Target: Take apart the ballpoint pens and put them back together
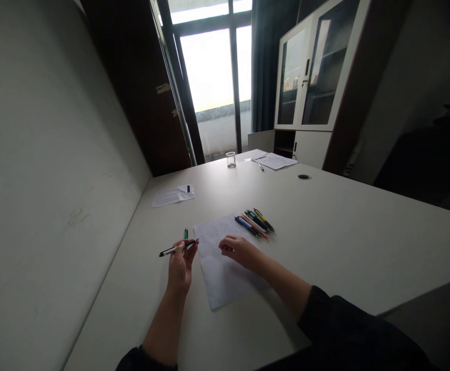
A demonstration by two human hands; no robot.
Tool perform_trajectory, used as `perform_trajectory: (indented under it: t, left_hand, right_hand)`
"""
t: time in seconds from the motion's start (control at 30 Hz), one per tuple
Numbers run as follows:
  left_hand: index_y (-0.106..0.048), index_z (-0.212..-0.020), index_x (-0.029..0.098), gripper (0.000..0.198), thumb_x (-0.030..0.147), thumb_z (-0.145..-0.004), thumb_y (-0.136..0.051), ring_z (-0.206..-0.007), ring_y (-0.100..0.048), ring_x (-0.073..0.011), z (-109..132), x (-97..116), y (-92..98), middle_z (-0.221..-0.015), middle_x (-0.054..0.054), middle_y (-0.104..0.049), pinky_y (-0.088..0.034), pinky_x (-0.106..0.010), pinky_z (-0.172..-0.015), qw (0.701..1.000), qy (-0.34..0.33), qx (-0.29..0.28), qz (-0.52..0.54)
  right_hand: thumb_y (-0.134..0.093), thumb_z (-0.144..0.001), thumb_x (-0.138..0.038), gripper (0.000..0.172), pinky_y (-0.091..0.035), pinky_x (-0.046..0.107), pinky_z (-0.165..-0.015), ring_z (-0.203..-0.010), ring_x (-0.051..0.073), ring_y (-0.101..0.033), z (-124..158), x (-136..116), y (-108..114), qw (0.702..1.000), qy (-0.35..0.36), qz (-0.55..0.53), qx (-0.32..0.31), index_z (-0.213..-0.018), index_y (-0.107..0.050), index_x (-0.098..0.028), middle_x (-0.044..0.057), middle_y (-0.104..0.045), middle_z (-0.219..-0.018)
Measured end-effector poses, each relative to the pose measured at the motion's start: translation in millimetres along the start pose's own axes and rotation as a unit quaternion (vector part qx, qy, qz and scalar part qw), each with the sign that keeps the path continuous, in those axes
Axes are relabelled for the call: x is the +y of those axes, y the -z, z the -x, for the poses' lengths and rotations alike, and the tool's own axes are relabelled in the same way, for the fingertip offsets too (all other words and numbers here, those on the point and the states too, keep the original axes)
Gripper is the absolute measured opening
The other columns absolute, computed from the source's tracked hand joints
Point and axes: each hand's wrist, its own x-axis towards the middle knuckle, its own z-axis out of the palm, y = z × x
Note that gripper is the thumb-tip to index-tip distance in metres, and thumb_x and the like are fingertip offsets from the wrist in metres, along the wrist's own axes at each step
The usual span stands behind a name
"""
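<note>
My left hand [180, 268] is closed on a black and white pen [173, 250], held level just left of a written sheet of paper [219, 278] on the white table [325, 232]. A green pen [186, 233] lies on the table just beyond the held pen. My right hand [240, 250] rests on the sheet with its fingers curled; I cannot see anything in them. Several pens [255, 222] in blue, red, green and yellow lie in a row at the sheet's far right corner.
A folded paper [173, 195] lies further back on the left. A small glass beaker [230, 159], more papers [274, 161] and a pen [261, 166] sit at the far end. A cable hole [304, 176] is in the tabletop. A wall runs along the left; a cabinet [310, 72] stands behind.
</note>
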Motion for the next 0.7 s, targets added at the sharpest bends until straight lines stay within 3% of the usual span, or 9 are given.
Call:
perform_trajectory:
  t: [0.2, 0.43, 0.7]
  left_hand:
    - [-0.059, -0.088, 0.017, 0.011, 0.023, -0.08, -0.065, -0.09, -0.072, -0.021, 0, 0, 0.4, -0.088, -0.005, -0.072, -0.055, -0.035, -0.089, 1.0, 0.004, -0.001, -0.002]
    - [-0.059, -0.091, 0.018, 0.016, 0.026, -0.079, -0.066, -0.09, -0.072, -0.0215, 2, -1, -0.4, -0.09, -0.005, -0.072, -0.054, -0.037, -0.092, 1.0, 0.016, -0.015, -0.007]
    - [-0.059, -0.09, 0.017, 0.016, 0.025, -0.079, -0.067, -0.09, -0.072, -0.0218, 4, -1, -0.7, -0.091, -0.006, -0.072, -0.053, -0.038, -0.094, 0.999, 0.023, -0.029, -0.01]
  right_hand:
    - [-0.069, -0.081, -0.01, 0.018, -0.047, 0.027, -0.08, -0.088, 0.018, -0.061, -4, -8, -10, 0.998, 0.032, 0.054, -0.022, -0.097, -0.068, -0.019, 0.005, -0.07, -0.092]
    - [-0.062, -0.087, -0.009, 0.03, -0.047, 0.031, -0.085, -0.093, 0.02, -0.06, -4, -12, -16, 0.987, 0.097, 0.105, -0.076, -0.115, -0.065, -0.018, 0.008, -0.071, -0.098]
    - [-0.064, -0.084, -0.007, 0.04, -0.048, 0.031, -0.086, -0.097, 0.021, -0.061, -4, -14, -14, 0.992, 0.072, 0.07, -0.076, -0.122, -0.062, -0.02, 0.007, -0.072, -0.096]
